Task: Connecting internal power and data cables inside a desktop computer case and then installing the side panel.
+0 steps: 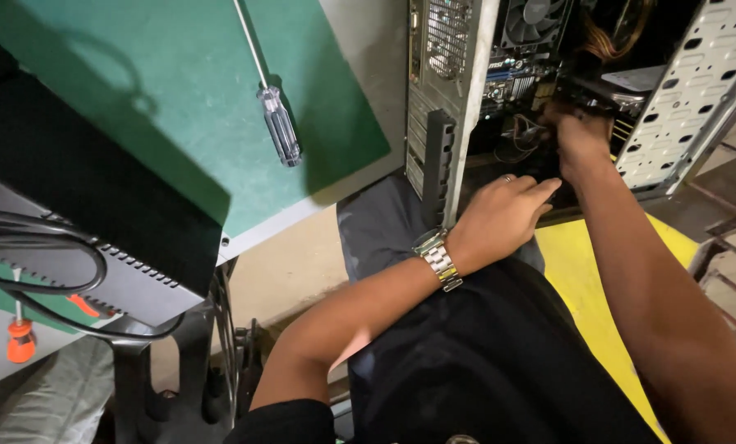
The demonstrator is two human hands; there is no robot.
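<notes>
PC case (450, 99): open, side off, in front of person, beside green mat (179, 99).
L hand (499, 218): fingers curled at case's lower edge, grip unclear.
R hand (577, 136): inside case, closed on dark part (586, 92).
Screwdriver (273, 107): on mat, untouched.

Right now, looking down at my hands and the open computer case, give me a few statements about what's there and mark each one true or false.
1. Both hands reach into the open computer case. True.
2. The left hand wears a metal wristwatch. True.
3. The clear-handled screwdriver is in the right hand. False: it lies untouched on the green mat.
4. The screwdriver with the orange handle lies inside the case. False: it sits at the far left, away from the case.
5. The case's cooling fan is visible near the top. True.
</notes>
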